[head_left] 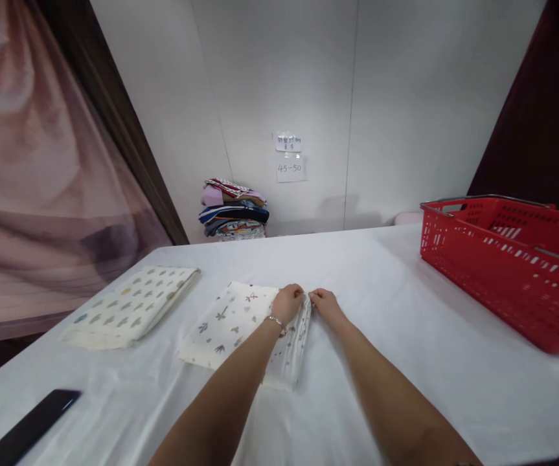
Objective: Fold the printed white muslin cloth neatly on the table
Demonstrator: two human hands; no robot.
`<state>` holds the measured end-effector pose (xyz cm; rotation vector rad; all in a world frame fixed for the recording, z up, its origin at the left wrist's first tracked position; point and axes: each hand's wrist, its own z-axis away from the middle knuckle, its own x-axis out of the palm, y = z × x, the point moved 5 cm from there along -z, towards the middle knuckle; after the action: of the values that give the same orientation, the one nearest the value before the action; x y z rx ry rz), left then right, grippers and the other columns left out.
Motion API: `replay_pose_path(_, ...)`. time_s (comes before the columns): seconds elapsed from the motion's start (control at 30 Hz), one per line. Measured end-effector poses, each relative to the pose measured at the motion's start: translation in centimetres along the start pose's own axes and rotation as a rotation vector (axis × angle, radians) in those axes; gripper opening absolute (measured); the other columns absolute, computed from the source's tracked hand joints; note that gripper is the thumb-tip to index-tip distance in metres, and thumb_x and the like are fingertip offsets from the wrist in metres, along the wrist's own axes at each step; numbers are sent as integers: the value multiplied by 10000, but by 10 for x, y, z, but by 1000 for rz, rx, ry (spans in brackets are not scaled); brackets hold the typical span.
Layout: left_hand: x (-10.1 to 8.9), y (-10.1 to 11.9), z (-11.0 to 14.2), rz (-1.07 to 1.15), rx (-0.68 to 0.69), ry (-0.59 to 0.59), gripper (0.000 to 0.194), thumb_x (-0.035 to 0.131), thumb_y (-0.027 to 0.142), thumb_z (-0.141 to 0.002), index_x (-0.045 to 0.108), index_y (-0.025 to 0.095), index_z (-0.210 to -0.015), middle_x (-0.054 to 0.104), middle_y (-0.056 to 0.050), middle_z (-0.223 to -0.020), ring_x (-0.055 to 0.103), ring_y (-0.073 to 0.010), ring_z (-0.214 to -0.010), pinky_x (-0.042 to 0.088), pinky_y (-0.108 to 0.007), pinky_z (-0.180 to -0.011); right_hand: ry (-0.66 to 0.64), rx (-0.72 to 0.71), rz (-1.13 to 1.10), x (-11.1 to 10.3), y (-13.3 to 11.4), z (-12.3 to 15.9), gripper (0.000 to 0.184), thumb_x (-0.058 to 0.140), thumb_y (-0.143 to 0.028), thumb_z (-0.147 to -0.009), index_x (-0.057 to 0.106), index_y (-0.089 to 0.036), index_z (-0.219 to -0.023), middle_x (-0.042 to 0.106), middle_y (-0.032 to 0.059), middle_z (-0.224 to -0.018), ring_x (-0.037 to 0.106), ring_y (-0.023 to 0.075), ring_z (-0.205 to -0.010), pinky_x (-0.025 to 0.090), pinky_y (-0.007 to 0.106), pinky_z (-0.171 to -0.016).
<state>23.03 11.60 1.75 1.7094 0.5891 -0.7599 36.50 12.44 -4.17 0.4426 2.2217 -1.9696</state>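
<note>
A cream cloth with small printed figures (225, 323) lies folded on the white table (396, 336) in front of me. My left hand (287, 303) rests on its far right corner, fingers curled and pinching the folded edge; a thin bracelet is on that wrist. Just to the right, my right hand (324, 303) pinches the same corner of the cloth. The two hands almost touch. My left forearm hides part of the cloth's near right side.
Another folded cream cloth with a leaf print (133, 307) lies to the left. A red plastic basket (507, 265) stands at the right. A stack of folded fabrics (233, 210) sits against the back wall. A dark flat object (29, 427) lies near left.
</note>
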Motion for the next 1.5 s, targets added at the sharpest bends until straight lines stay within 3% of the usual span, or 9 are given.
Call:
replay_pose_path(0.27,-6,9,-9,-75,45,-5,135,482,151,-741,607,196,-761,584,-28,-934,552,-122,-796,416,-231,-738,8,4,0,0,1,0,244,474,-362,-696,597,-160,-636,566,-3,-529,501,126,-546,372,224,-526)
replay_pose_path(0.53,-1,7,-3,-56,-95,-83,179,452,168,-764,616,208,-823,649,-19,-784,566,-139,-746,410,-237,-682,-3,30,-1,-3,-6,5,313,463,-423,-721,596,-158,-622,539,-10,-484,496,130,-529,362,227,-511)
replay_pose_path(0.67,0,6,-2,-24,-108,-49,147,477,200,-767,619,206,-804,652,-19,-783,570,-140,-743,413,-243,-685,-17,30,3,-3,-9,7,363,495,-483,-708,611,-145,-643,533,-11,-478,486,125,-517,352,223,-497)
replay_pose_path(0.87,-1,3,-4,60,-70,18,182,482,109,-740,625,200,-806,636,-20,-917,572,-132,-865,425,-239,-794,17,12,1,-2,-4,5,287,555,-431,-657,609,-150,-639,557,-10,-524,482,120,-531,357,222,-509)
replay_pose_path(1.03,-8,1,20,-26,7,113,213,446,135,-787,611,211,-898,603,-28,-1017,558,-132,-933,417,-252,-860,28,13,-17,-2,-4,4,275,539,-419,-657,604,-155,-615,571,-5,-548,489,125,-555,365,224,-524)
replay_pose_path(1.13,-2,6,46,-179,141,52,236,476,208,-802,583,226,-1012,526,-42,-1209,455,-168,-1133,332,-311,-989,28,27,-8,-3,-5,4,277,533,-421,-659,601,-158,-608,576,-3,-557,493,128,-562,369,227,-533)
replay_pose_path(1.23,9,6,66,-311,217,-50,378,470,327,-825,479,240,-1193,366,-54,-1384,282,-212,-1283,242,-394,-1050,33,16,40,-2,-8,6,265,524,-410,-672,593,-165,-600,576,-3,-568,500,132,-573,372,230,-548)
replay_pose_path(1.4,17,4,69,-414,205,-109,420,359,352,-873,403,254,-1278,330,-52,-1413,238,-221,-1307,198,-431,-1055,58,-61,181,-3,-12,11,245,489,-390,-719,599,-180,-656,589,2,-616,519,145,-607,395,250,-599)
replay_pose_path(1.5,18,4,67,-428,206,-117,422,343,355,-876,397,262,-1285,340,-46,-1407,247,-219,-1300,201,-429,-1050,131,-96,246,-9,-24,19,251,485,-374,-736,625,-182,-815,629,29,-766,546,158,-686,422,283,-693)
